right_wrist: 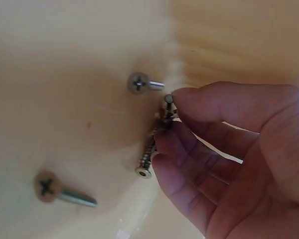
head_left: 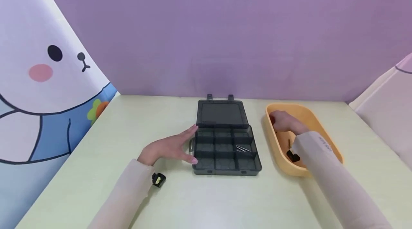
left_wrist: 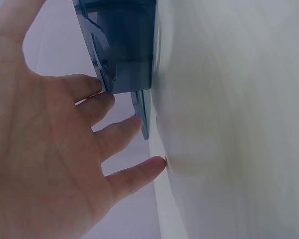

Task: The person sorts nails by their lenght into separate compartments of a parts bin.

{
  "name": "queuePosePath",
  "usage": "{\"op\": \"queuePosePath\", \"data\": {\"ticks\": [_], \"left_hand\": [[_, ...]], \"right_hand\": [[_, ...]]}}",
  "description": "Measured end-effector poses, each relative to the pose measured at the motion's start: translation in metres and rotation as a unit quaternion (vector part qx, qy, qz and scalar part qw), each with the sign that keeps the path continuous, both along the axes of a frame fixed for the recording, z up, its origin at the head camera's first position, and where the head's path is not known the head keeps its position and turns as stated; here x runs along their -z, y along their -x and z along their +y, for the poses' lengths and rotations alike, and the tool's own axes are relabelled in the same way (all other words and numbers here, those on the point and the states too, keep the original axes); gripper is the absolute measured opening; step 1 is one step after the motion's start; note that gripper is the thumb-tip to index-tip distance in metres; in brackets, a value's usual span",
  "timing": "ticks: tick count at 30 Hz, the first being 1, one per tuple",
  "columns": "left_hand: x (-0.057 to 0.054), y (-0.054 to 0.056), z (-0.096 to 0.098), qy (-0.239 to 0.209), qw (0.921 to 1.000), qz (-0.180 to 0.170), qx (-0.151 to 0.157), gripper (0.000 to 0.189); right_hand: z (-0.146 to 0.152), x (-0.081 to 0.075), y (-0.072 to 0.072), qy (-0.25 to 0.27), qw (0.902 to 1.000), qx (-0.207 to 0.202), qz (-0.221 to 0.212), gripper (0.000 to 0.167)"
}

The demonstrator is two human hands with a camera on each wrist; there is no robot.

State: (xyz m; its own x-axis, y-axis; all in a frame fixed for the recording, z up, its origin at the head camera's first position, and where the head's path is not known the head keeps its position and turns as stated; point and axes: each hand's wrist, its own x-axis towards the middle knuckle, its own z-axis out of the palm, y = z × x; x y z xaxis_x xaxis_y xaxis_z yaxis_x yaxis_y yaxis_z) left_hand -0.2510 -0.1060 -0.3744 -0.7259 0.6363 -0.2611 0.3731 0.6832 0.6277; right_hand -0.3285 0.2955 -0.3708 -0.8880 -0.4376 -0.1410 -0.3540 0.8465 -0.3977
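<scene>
My left hand (head_left: pixel 170 146) is spread beside a dark translucent compartment box (head_left: pixel 225 163), its thumb and fingertips right at the box's left side. Up close in the left wrist view, fingers reach toward the box wall (left_wrist: pixel 132 72). Inside one right-column compartment lie several thin metal pieces (head_left: pixel 243 149). My right hand (head_left: pixel 284 121) reaches into a yellow-orange bin (head_left: pixel 275 150). There its thumb and fingers pinch at a small metal screw (right_wrist: pixel 168 99). A coarse-threaded screw (right_wrist: pixel 145 162) lies right by the fingertips. Two cross-head screws (right_wrist: pixel 138 83) rest farther left in that view.
The box's lid (head_left: pixel 222 111) is folded back toward the purple backdrop (head_left: pixel 206 35). All this stands on a pale table (head_left: pixel 206 204). A printed cartoon sheet (head_left: pixel 42 96) borders the left side. The bin's raised walls surround the right hand.
</scene>
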Motion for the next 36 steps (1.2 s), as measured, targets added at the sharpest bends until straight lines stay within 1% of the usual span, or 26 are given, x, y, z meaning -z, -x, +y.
{"op": "queuePosePath", "data": {"ticks": [3,7,12,15,19,22,24,27,31,33,36], "left_hand": [[-0.003,0.001,0.002,-0.005,1.0000,0.002,0.000,0.116],[-0.005,-0.001,0.000,-0.004,0.9999,-0.003,-0.009,0.116],[-0.005,-0.002,-0.001,-0.011,0.9998,-0.008,-0.013,0.116],[-0.004,-0.002,-0.001,-0.012,0.9998,-0.008,-0.013,0.116],[-0.004,-0.001,0.000,-0.011,0.9998,-0.005,-0.013,0.115],[-0.003,0.000,0.002,-0.009,0.9998,-0.005,-0.014,0.115],[-0.002,0.000,0.002,-0.009,0.9999,-0.007,-0.013,0.115],[-0.002,0.000,0.002,-0.007,0.9999,-0.009,-0.011,0.116],[-0.001,0.001,0.003,-0.004,0.9999,-0.009,-0.008,0.116],[-0.002,0.002,0.003,-0.002,0.9999,-0.008,-0.008,0.116],[-0.001,0.002,0.003,-0.002,1.0000,-0.006,-0.007,0.116]], "right_hand": [[0.002,-0.001,0.002,-0.004,0.9999,0.006,0.012,0.014],[0.001,-0.001,0.005,0.002,0.9999,0.007,0.013,0.015],[0.001,0.003,0.007,0.015,0.9995,0.018,0.020,0.020],[0.003,0.007,0.009,0.017,0.9993,0.023,0.025,0.019],[0.011,0.010,0.011,-0.005,0.9987,0.032,0.040,0.019],[0.016,0.011,0.013,-0.018,0.9980,0.046,0.039,0.023],[0.018,0.010,0.013,-0.018,0.9979,0.054,0.033,0.024],[0.020,0.011,0.013,-0.016,0.9978,0.058,0.028,0.023],[0.023,0.014,0.014,-0.002,0.9976,0.060,0.033,0.019],[0.024,0.015,0.014,0.007,0.9974,0.054,0.046,0.019],[0.024,0.018,0.013,0.022,0.9965,0.033,0.073,0.018]]}}
